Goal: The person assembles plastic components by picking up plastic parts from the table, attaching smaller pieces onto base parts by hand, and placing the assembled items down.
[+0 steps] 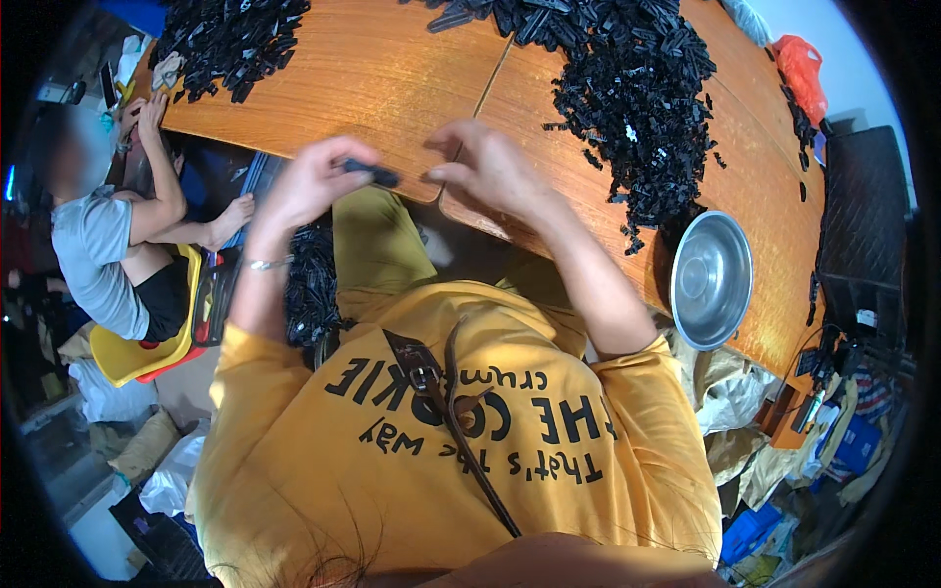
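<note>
My left hand (316,184) is over the near edge of the wooden table (382,69), its thumb and fingers closed on a small, dark, elongated piece (372,172). The piece is blurred, so its exact kind does not show. To its right, my right hand (487,169) hovers at the table edge with thumb and forefinger apart, and nothing shows between them. Beyond the right hand spreads a heap of small black toothed plastic parts (642,108). Longer black plastic parts (549,22) lie at its far end.
Another heap of black parts (230,44) covers the far left of the table. A metal bowl (712,279) stands at the right edge. A red plastic bag (799,78) lies at the far right. On the left, a person (108,240) sits on a yellow chair (137,348).
</note>
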Tool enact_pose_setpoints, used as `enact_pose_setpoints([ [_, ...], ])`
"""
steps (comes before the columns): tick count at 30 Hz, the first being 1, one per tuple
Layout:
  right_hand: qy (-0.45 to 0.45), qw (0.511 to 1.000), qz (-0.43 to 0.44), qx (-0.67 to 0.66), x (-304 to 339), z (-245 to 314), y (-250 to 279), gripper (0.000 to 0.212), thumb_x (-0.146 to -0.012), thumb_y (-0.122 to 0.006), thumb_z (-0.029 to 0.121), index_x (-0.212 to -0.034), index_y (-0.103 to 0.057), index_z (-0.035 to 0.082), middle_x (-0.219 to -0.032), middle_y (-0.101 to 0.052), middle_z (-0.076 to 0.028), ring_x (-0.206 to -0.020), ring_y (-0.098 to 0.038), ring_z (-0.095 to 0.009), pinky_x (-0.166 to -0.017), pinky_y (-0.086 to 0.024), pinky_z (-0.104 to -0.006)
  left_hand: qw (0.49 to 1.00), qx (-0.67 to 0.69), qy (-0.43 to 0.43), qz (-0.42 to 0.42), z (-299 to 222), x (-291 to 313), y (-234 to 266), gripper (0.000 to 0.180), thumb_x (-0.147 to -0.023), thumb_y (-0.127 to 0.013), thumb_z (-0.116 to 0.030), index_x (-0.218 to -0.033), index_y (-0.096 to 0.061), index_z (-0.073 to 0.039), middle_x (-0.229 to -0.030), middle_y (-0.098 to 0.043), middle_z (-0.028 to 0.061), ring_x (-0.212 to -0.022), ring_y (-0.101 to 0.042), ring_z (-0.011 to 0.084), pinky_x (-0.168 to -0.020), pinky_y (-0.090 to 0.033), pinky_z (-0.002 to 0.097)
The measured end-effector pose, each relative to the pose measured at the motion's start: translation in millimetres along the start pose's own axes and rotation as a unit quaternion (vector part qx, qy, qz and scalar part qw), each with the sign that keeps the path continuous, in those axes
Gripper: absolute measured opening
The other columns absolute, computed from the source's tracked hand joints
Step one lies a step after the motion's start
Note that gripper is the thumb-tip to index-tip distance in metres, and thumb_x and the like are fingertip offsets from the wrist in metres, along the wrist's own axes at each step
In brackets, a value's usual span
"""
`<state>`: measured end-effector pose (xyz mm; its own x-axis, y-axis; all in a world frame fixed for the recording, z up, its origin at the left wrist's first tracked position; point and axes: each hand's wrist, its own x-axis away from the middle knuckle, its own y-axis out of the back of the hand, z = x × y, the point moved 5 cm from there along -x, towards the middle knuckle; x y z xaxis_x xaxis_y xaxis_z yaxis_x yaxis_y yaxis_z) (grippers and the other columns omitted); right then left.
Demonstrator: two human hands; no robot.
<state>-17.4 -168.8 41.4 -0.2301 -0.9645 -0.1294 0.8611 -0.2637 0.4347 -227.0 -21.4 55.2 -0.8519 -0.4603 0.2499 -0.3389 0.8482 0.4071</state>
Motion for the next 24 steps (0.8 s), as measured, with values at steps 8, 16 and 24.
enact_pose_setpoints([
  [8,-0.085,0.888,-0.144,0.428,27.6,-47.7,103.6,0.015,-0.088,-0.073,0.013,-0.102,-0.075,0.009,-0.105,-0.069,-0.015,-0.086,-0.072,-0.040,-0.074,-0.060,-0.0481,0.972,-0.165,-0.090,-0.141,-27.6,-21.9,33.1,0.022,-0.092,-0.077,-0.015,-0.110,-0.073,-0.002,-0.100,-0.074,0.0123,-0.092,-0.073,0.0234,-0.083,-0.058,0.0356],
  [16,-0.068,0.905,-0.143,0.395,29.1,-39.6,100.7,0.008,-0.092,-0.069,0.011,-0.099,-0.072,0.008,-0.103,-0.069,-0.015,-0.081,-0.072,-0.039,-0.070,-0.059,-0.0479,0.935,-0.192,-0.185,-0.234,-109.1,-243.1,-86.2,0.038,-0.090,-0.081,-0.028,-0.119,-0.072,-0.006,-0.109,-0.075,0.0181,-0.100,-0.075,0.0297,-0.084,-0.060,0.0380],
  [24,0.000,0.942,-0.181,0.282,35.3,-32.4,96.7,0.013,-0.089,-0.075,0.012,-0.097,-0.068,0.004,-0.094,-0.069,-0.020,-0.081,-0.071,-0.041,-0.070,-0.058,-0.0483,0.902,-0.256,-0.174,-0.300,-110.0,-272.3,-100.5,0.027,-0.086,-0.082,-0.024,-0.106,-0.075,-0.007,-0.105,-0.076,0.0155,-0.099,-0.073,0.0338,-0.086,-0.058,0.0438],
])
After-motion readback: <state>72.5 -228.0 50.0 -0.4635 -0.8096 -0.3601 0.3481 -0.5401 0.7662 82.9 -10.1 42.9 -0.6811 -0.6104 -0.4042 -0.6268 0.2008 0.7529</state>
